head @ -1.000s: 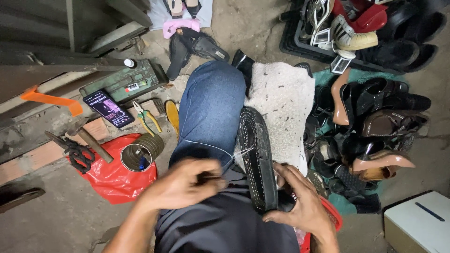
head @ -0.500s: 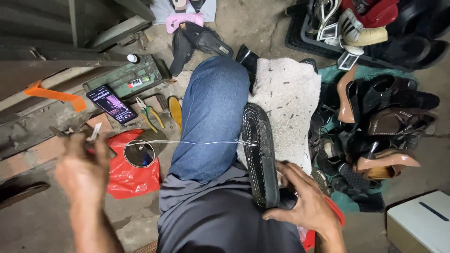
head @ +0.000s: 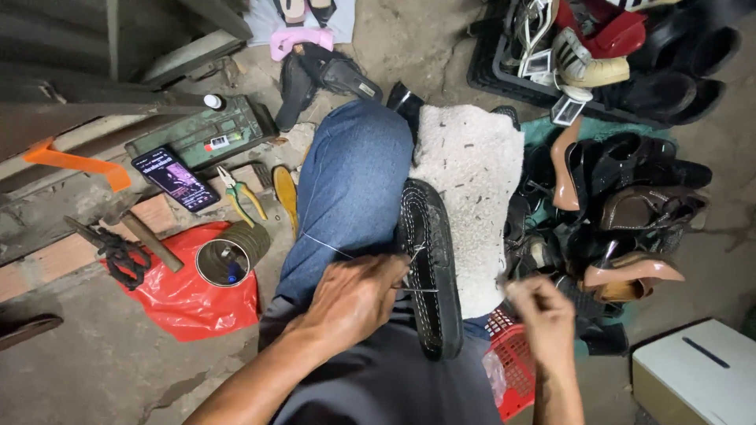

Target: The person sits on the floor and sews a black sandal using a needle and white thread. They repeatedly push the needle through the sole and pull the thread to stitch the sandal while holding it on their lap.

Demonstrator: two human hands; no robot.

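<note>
Black shoe sole (head: 431, 267) with a row of pale stitches around its rim lies lengthwise across the person's lap, propped on edge between the blue-jeaned thigh (head: 350, 185) and a white fleecy cloth (head: 471, 169). One sole is in work, with one thin white thread (head: 323, 244) running from its stitching leftward across the thigh. Two hands are in view. The left hand (head: 354, 299) rests against the sole's near side, fingers curled tight around what looks like a thin metal needle or awl at the rim. The right hand (head: 543, 311) hangs off the sole to the right, blurred, fingers pinched together; whether they grip the thread I cannot tell.

Left of the thigh sit one dark phone (head: 175, 178), one pair of green-handled pliers (head: 240, 193), one round tin can (head: 224, 260) on a red plastic bag (head: 189, 303), one hammer (head: 146, 240) and one green metal box (head: 205, 134).

On the right, a heap of dark and tan heeled shoes (head: 622, 212) crowds close to the cloth, with one red basket (head: 512, 362) just under the right wrist and one white box (head: 697, 370) at the corner. Bare concrete floor (head: 102, 370) lies open only at lower left.
</note>
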